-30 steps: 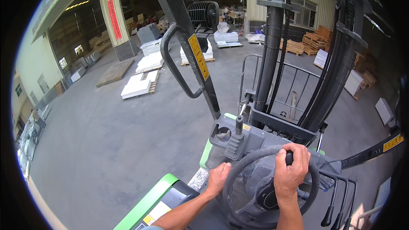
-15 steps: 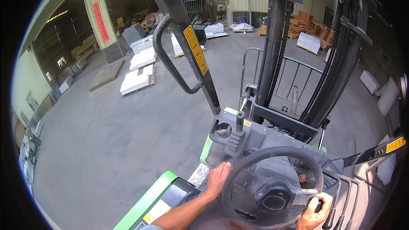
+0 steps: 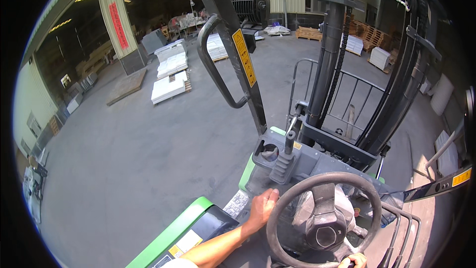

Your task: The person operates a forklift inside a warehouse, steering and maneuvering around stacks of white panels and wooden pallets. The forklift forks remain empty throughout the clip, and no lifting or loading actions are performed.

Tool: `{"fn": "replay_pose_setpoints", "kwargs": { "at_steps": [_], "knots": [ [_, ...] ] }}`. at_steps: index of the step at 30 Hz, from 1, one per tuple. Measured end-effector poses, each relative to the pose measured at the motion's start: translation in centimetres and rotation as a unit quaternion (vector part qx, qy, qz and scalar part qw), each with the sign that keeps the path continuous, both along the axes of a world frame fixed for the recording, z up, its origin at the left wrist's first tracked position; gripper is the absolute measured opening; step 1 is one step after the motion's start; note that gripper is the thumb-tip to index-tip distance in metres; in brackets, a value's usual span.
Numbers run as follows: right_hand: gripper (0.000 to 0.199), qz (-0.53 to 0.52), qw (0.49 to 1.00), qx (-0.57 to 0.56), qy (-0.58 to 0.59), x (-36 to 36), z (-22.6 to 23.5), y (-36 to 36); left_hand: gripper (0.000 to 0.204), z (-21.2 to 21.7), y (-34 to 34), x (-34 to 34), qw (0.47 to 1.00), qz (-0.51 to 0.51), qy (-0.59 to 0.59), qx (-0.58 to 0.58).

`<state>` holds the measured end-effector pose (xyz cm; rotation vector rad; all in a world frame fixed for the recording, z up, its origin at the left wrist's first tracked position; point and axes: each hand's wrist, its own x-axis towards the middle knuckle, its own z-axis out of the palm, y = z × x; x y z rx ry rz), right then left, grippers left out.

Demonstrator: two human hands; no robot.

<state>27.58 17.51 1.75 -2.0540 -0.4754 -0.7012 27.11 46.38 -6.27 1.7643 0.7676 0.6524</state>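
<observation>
In front of me is the forklift's black steering wheel [image 3: 325, 177]. At its lower right my right hand [image 3: 354, 260] is closed round the dark spinner knob on the rim; the lower part of this hand is cut off by the picture's edge. My left hand [image 3: 263, 209] is curled closed just left of the rim, and what its fingers hold, if anything, is hidden. Ahead of that hand a black lever with a rubber boot [image 3: 285, 161] rises from the dashboard beside a cup holder [image 3: 270, 151]. Several black control levers [image 3: 399, 228] stand right of the wheel.
The mast [image 3: 325, 64] and load guard [image 3: 364, 89] rise ahead. A front pillar with grab handle [image 3: 210, 64] stands to the left. White slabs on pallets [image 3: 168, 87] lie on the grey floor [image 3: 124, 168]. Wooden pallets [image 3: 367, 34] and wrapped blocks [image 3: 380, 58] are beyond the mast.
The steering wheel has turned clockwise, carrying my right hand down and left along with the knob. My left hand stays beside the rim. The surroundings have shifted slightly in view.
</observation>
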Motion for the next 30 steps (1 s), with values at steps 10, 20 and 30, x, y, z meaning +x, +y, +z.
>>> {"fn": "replay_pose_setpoints", "kwargs": {
  "at_steps": [10,20,30],
  "knots": [
    [0.008,0.007,0.999,-0.021,-0.026,-0.8,-0.4,0.4,0.04,-0.3,0.1,0.5,1.0,-0.005,-0.009,0.007],
    [0.009,0.075,0.993,-0.093,-0.017,-2.7,-1.7,1.2,0.039,-1.3,0.7,1.0,1.0,-0.002,0.009,-0.008],
    [0.019,0.268,0.96,-0.06,-0.051,1.1,-2.1,6.0,0.025,-4.4,1.0,5.2,0.994,-0.021,-0.054,0.097]
  ]
}}
